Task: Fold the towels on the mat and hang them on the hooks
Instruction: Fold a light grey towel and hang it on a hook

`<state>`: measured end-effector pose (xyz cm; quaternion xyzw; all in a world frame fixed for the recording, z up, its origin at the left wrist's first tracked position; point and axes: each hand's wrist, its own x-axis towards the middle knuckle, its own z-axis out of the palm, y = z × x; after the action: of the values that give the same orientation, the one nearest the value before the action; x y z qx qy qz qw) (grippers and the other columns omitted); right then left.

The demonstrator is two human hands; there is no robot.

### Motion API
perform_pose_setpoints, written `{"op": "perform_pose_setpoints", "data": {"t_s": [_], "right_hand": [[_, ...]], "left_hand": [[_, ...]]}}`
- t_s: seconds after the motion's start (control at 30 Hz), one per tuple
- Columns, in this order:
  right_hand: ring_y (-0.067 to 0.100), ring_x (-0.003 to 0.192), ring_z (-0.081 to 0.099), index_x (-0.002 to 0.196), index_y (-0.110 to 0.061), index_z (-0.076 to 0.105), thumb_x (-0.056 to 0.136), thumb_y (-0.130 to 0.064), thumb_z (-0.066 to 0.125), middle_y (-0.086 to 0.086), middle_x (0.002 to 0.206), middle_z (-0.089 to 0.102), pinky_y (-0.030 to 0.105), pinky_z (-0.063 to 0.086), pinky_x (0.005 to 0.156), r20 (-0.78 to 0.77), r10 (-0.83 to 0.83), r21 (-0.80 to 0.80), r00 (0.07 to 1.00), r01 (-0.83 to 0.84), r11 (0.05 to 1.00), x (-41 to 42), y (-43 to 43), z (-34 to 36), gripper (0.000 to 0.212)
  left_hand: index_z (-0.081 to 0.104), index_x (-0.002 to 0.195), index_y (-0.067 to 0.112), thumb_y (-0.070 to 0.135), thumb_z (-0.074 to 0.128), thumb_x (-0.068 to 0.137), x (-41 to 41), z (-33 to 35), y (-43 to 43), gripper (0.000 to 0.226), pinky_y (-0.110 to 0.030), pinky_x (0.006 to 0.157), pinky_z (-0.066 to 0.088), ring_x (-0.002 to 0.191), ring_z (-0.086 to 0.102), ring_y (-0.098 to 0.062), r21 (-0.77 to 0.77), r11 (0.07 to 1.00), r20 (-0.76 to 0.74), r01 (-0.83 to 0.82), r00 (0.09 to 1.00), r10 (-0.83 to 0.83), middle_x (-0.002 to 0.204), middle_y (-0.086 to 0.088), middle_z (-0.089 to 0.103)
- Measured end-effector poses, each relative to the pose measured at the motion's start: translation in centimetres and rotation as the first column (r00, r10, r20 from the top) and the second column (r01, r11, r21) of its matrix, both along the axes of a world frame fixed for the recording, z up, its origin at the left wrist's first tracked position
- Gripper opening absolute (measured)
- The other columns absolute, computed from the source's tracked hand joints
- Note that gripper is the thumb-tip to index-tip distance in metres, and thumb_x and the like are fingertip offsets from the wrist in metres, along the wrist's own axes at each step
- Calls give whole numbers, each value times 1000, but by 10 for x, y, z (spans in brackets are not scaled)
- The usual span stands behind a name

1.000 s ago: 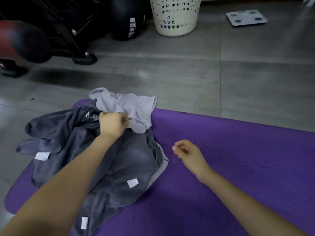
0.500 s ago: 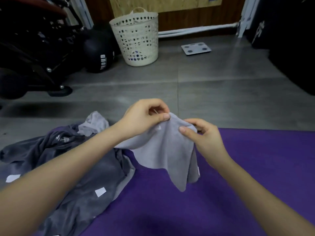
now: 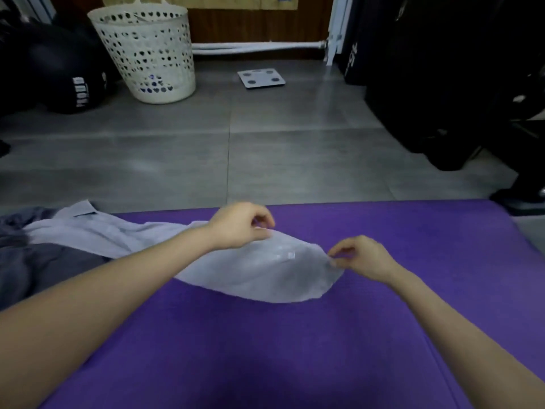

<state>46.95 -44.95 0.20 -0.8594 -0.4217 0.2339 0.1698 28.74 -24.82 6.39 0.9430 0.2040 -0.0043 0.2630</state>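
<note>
Both hands pinch the pale towel (image 3: pixel 265 276) along its far edge, fingers closed on cloth: left hand (image 3: pixel 239 224) mid-edge, right hand (image 3: pixel 361 256) at the corner. It lies rumpled on the mat (image 3: pixel 265 349), its left end over the dark towel (image 3: pixel 44 267). Advised: draw the edge taut and flatten it before folding. Beyond lie the tiled floor (image 3: pixel 265 143), a basket (image 3: pixel 150 54) and a scale (image 3: pixel 261 78). No hooks in view.

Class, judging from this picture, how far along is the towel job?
Done: nothing folded or hung yet. In hand: left hand and right hand pinch the light grey towel on the purple mat. Left: fold it, fold the crumpled dark grey towel, hang both.
</note>
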Motion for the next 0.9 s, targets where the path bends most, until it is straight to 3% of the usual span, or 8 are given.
{"op": "perform_pose_setpoints", "data": {"t_s": [0.07, 0.23, 0.4, 0.57, 0.63, 0.77, 0.83, 0.9], "right_hand": [[9, 106, 58, 102, -35, 68, 77, -37, 72, -16, 106, 64, 34, 42, 95, 5, -8, -87, 1000, 8, 996, -7, 4, -30, 26], [15, 109, 57, 123, -29, 57, 81, -45, 67, -8, 124, 59, 29, 40, 93, -95, -159, 48, 983, 164, 985, -49, 38, -79, 46], [19, 126, 46, 136, -35, 42, 81, -65, 53, -8, 140, 47, 37, 31, 106, 58, -98, -182, 994, 107, 977, -69, 50, -119, 64], [12, 132, 38, 132, -47, 44, 49, -89, 27, -16, 142, 43, 36, 18, 110, 38, 48, -226, 998, -38, 973, -115, 31, -151, 94], [15, 131, 38, 129, -48, 48, 50, -88, 28, -12, 140, 45, 39, 17, 110, 104, 74, -208, 992, -51, 977, -130, 27, -161, 91], [29, 100, 61, 98, -40, 70, 58, -77, 44, 3, 112, 64, 52, 41, 92, 277, 256, -139, 926, -225, 964, -151, 22, -183, 60], [29, 93, 62, 82, -38, 72, 61, -69, 49, 4, 106, 65, 42, 41, 88, 325, 267, -100, 907, -248, 964, -152, 22, -192, 44], [23, 86, 61, 66, -33, 70, 64, -58, 54, -1, 100, 68, 35, 34, 84, 326, 221, 2, 919, -235, 972, -145, 22, -196, 30]], "left_hand": [[67, 102, 27, 36, 61, 86, -31, -25, 18, 19, -27, 82, 44, 97, 57, -12, 208, 978, -97, 9, 995, 11, 106, 10, 64], [66, 108, 28, 36, 59, 87, -90, -98, 66, 24, -33, 89, 42, 103, 57, -18, 360, 933, -205, -18, 974, 98, 113, 5, 64], [58, 122, 31, 45, 58, 85, -90, -163, 81, 40, -31, 100, 33, 116, 48, -17, 304, 950, -247, 68, 969, 10, 128, 9, 55], [42, 134, 43, 61, 55, 80, -93, -206, 76, 59, -32, 110, 13, 137, 23, -15, 176, 946, -377, 273, 906, -191, 145, 10, 35], [44, 132, 45, 62, 59, 77, -100, -218, 78, 59, -32, 111, 10, 138, 19, -16, 148, 937, -404, 318, 884, -236, 148, 8, 30], [66, 111, 38, 47, 73, 71, -117, -234, 77, 42, -37, 110, 19, 132, 33, -24, 136, 920, -323, 369, 894, -310, 141, 0, 42], [74, 83, 30, 35, 80, 61, -119, -237, 74, 23, -36, 96, 38, 107, 56, -29, 183, 925, -188, 332, 936, -299, 113, -5, 63], [69, 66, 24, 27, 76, 59, -121, -240, 68, 11, -27, 79, 43, 82, 60, -24, 206, 928, -113, 309, 950, -292, 84, -1, 65]]}}
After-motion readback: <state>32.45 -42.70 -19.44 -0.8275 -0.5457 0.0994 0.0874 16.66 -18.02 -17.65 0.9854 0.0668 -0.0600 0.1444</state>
